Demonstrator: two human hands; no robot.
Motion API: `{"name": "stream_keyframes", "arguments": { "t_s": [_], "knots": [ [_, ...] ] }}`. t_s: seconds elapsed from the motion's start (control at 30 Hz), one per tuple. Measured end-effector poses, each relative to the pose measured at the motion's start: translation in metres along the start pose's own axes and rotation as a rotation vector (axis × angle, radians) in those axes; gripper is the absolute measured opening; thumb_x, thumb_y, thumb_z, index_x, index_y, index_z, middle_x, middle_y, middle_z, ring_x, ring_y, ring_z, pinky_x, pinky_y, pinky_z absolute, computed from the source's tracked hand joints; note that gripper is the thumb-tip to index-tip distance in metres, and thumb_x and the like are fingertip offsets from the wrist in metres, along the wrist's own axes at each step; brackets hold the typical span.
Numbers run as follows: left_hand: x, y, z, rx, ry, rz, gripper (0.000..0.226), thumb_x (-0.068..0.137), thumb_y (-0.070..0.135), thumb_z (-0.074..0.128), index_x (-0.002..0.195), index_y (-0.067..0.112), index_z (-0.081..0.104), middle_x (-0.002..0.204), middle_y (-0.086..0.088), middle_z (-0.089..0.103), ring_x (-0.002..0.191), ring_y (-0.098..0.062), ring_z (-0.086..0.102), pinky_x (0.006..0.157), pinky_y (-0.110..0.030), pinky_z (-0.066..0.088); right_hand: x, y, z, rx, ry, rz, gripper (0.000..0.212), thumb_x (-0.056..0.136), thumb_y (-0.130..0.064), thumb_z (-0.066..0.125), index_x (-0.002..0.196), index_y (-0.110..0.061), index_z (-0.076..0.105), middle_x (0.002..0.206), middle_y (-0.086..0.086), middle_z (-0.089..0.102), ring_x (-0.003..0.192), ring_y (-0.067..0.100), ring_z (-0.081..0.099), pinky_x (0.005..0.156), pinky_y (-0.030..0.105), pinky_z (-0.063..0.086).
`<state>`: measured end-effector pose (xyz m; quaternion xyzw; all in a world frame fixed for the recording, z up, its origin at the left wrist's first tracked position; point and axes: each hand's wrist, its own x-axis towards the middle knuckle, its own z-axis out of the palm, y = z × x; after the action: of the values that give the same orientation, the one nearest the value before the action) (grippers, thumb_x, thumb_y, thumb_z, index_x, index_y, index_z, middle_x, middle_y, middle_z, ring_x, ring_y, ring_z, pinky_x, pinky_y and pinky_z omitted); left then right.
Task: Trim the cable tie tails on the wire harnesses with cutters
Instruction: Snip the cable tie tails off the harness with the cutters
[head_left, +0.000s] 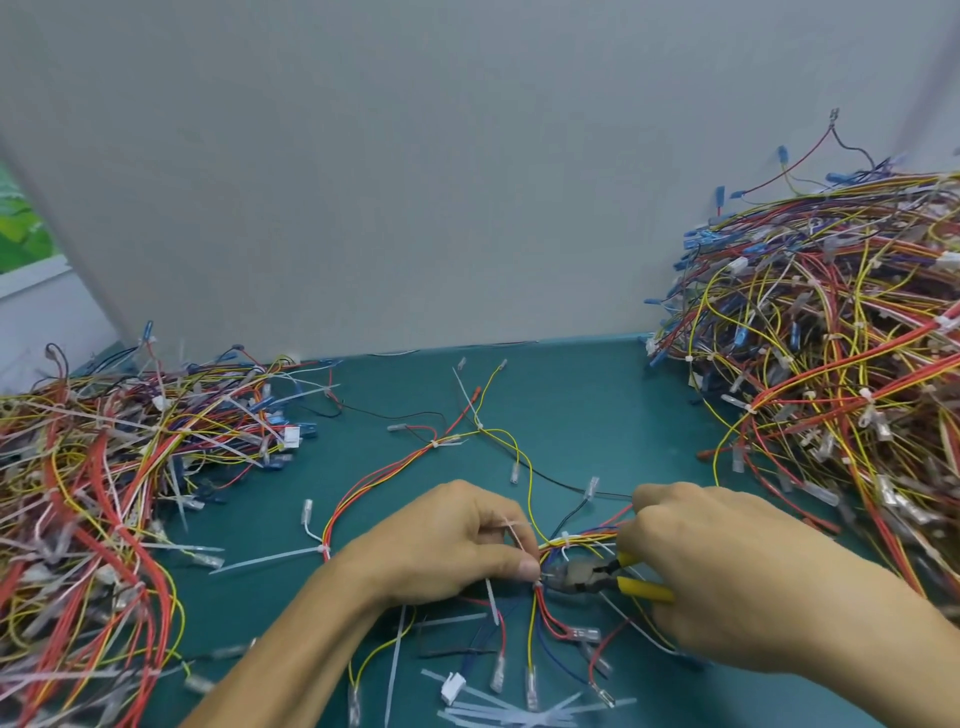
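One harness (395, 467) lies mid-counter (597, 395), toward the front edge. Left hand (457, 545): fingers (524, 566) pinch its bundle beside a tie tail (514, 530). Right hand (727, 582): fingers curled round one pair of yellow-handled cutters (587, 574), jaws at the bundle. Two heaps of harnesses: left-edge pile (104, 467), right-edge pile (831, 338).

Yellow-handled cutters (582, 574), gripped in the right hand (727, 571), have their nose at a white cable tie (540, 581) on the red-yellow-blue harness (576, 543), which the left hand (457, 545) pinches.
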<state>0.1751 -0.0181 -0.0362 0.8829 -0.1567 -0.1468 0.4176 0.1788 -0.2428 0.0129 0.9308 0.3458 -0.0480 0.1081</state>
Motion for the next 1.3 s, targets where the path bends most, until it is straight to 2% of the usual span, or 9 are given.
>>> {"name": "stream_keyframes", "arguments": {
  "t_s": [0.03,0.1,0.2,0.4,0.6,0.73,0.97,1.1,1.3],
  "knots": [
    [-0.001,0.000,-0.001,-0.015,-0.003,0.009,0.007,0.082,0.028,0.071,0.085,0.023,0.068,0.066,-0.022,0.057,0.062,-0.016,0.044,0.061,-0.036,0.037,0.000,-0.001,0.001,-0.005,-0.005,0.003,0.016,0.083,-0.026,0.050,0.097,-0.023,0.056,0.091,-0.002,0.037,0.078,0.026,0.044,0.061,0.031,0.031],
    [-0.001,-0.002,-0.003,-0.030,-0.011,0.022,0.007,0.084,0.025,0.072,0.081,0.025,0.066,0.050,-0.002,0.039,0.052,-0.013,0.031,0.054,-0.029,0.026,0.001,-0.002,0.002,-0.008,-0.012,0.008,0.015,0.083,-0.025,0.050,0.096,-0.022,0.056,0.091,-0.002,0.036,0.081,0.027,0.048,0.061,0.032,0.031],
    [-0.001,-0.003,-0.004,-0.043,-0.006,0.024,0.010,0.084,0.023,0.072,0.079,0.027,0.064,0.049,0.008,0.030,0.050,-0.013,0.024,0.051,-0.029,0.020,0.002,-0.004,0.004,-0.002,-0.001,0.003,0.011,0.085,-0.026,0.048,0.094,-0.022,0.052,0.092,-0.001,0.036,0.092,0.027,0.056,0.064,0.032,0.032],
    [-0.001,-0.003,-0.004,-0.053,0.003,0.032,0.013,0.085,0.023,0.072,0.076,0.028,0.064,0.058,-0.006,0.033,0.055,-0.018,0.026,0.055,-0.032,0.021,0.004,-0.008,0.006,-0.001,0.017,0.008,0.006,0.089,-0.028,0.046,0.092,-0.025,0.049,0.098,0.000,0.044,0.097,0.028,0.057,0.065,0.032,0.032],
    [-0.001,-0.003,-0.004,-0.034,0.008,0.025,0.010,0.086,0.025,0.070,0.078,0.024,0.065,0.051,0.010,0.030,0.052,-0.013,0.026,0.054,-0.031,0.022,0.006,-0.008,0.009,-0.040,0.027,0.036,0.016,0.089,-0.028,0.047,0.102,-0.023,0.056,0.109,0.001,0.053,0.100,0.028,0.058,0.067,0.031,0.034],
    [0.000,-0.004,-0.004,-0.009,0.018,0.017,0.014,0.089,0.029,0.067,0.080,0.019,0.064,0.047,0.012,0.029,0.052,-0.010,0.026,0.054,-0.030,0.022,0.007,-0.008,0.009,-0.046,0.021,0.020,0.006,0.090,-0.029,0.048,0.089,-0.024,0.045,0.108,0.003,0.055,0.099,0.027,0.058,0.067,0.030,0.033],
    [0.002,-0.005,-0.002,-0.054,0.028,0.018,0.015,0.090,0.025,0.066,0.077,0.019,0.061,0.055,0.007,0.035,0.055,-0.012,0.029,0.055,-0.030,0.025,0.008,-0.010,0.013,-0.072,0.026,0.019,0.011,0.089,-0.023,0.049,0.083,-0.021,0.040,0.105,0.004,0.056,0.094,0.028,0.059,0.065,0.031,0.033],
    [0.000,-0.004,-0.002,-0.094,0.050,0.006,0.017,0.089,0.022,0.066,0.074,0.021,0.059,0.056,0.002,0.040,0.052,-0.013,0.031,0.050,-0.027,0.026,0.011,-0.011,0.015,-0.038,0.024,0.022,0.004,0.090,-0.025,0.048,0.088,-0.022,0.047,0.105,0.003,0.056,0.094,0.029,0.059,0.065,0.031,0.035],
    [-0.001,-0.001,-0.005,-0.386,0.334,-0.160,0.030,0.099,0.013,0.043,0.071,0.017,0.053,0.059,0.000,0.040,0.053,-0.015,0.036,0.052,-0.027,0.032,0.008,0.003,0.012,0.071,0.096,0.019,0.023,0.097,-0.042,0.036,0.106,-0.026,0.050,0.101,-0.001,0.050,0.098,0.026,0.057,0.071,0.033,0.040]
  ]
}}
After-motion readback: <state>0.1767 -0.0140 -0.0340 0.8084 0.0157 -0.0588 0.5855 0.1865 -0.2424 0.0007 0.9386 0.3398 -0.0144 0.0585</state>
